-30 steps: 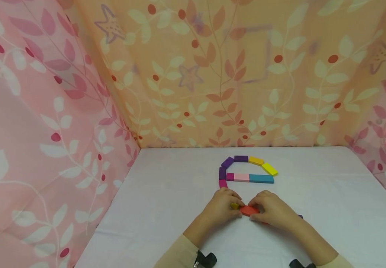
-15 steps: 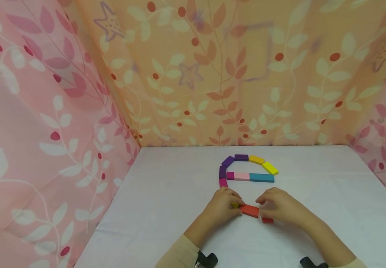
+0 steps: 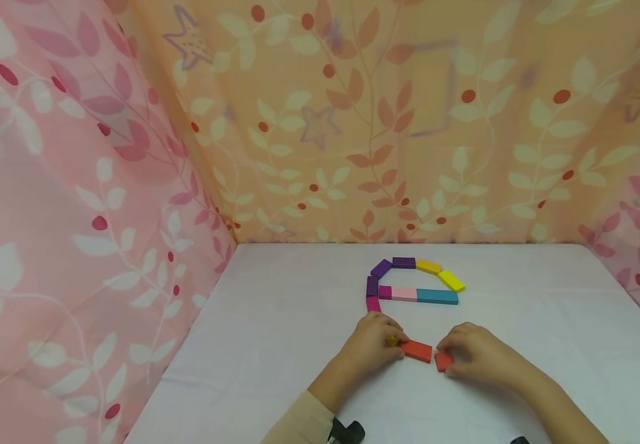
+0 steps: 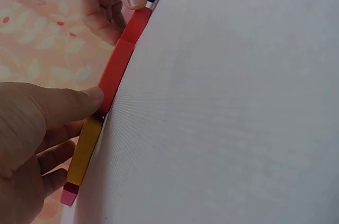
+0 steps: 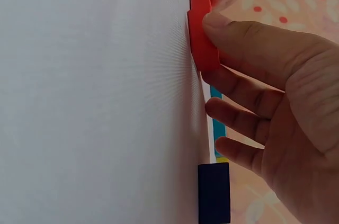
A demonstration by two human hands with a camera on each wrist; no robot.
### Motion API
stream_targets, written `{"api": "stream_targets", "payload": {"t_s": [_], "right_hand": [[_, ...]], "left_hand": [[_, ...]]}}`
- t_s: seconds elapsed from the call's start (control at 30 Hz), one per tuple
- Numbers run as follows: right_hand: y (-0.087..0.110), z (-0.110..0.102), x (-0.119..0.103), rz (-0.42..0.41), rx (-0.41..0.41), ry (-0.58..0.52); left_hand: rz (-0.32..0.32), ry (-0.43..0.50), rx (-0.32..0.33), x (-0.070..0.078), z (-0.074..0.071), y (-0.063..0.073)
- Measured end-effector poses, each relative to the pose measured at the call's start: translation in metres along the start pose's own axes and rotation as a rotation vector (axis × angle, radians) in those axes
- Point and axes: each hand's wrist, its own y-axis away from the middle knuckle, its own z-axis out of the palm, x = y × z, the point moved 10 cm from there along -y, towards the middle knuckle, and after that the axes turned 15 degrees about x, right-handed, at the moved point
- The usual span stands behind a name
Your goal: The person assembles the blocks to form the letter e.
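My left hand (image 3: pixel 372 345) pinches the near-left end of a long red block (image 3: pixel 417 351), thumb on its front side. A mustard-yellow block (image 4: pixel 85 150) lies against that end, mostly under the left hand in the head view. My right hand (image 3: pixel 481 354) holds a shorter red block (image 3: pixel 444 362) between thumb and fingers, just right of the long one. In the head view a narrow gap shows between the two red blocks. A magenta block (image 3: pixel 373 304) touches the far side of the left hand.
Beyond the hands, purple blocks (image 3: pixel 404 263) and yellow blocks (image 3: pixel 451 280) form an arch over a row of magenta, pink (image 3: pixel 404 294) and blue (image 3: pixel 437 296) blocks. A navy block (image 5: pixel 214 192) stands near the right hand. Patterned cloth (image 3: pixel 320 123) hangs behind the white tabletop (image 3: pixel 275 296).
My right hand has let go of the long red block, moved right and taken hold of the shorter red block. My left hand stays at the long red block's end.
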Motion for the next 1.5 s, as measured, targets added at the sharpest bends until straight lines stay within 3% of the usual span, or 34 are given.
{"api": "stream_targets", "payload": {"t_s": [0.33, 0.57, 0.9, 1.27, 1.5], "right_hand": [[0.0004, 0.0025, -0.0012, 0.075, 0.016, 0.050], [-0.0030, 0.0037, -0.0002, 0.067, 0.066, 0.084], [-0.0057, 0.0060, 0.0007, 0.101, 0.060, 0.085], [-0.0056, 0.0031, -0.0028, 0.072, 0.075, 0.086], [-0.0076, 0.0014, -0.0037, 0.050, 0.081, 0.079]], "left_hand": [[-0.017, 0.001, -0.003, 0.0008, -0.0005, 0.0006], [-0.017, 0.006, 0.001, 0.0024, -0.0041, 0.0007], [-0.010, 0.004, 0.001, 0.0032, -0.0033, 0.0000], [0.011, -0.006, 0.016, 0.0040, -0.0014, 0.0000], [-0.010, 0.004, 0.014, 0.0046, -0.0034, -0.0013]]}}
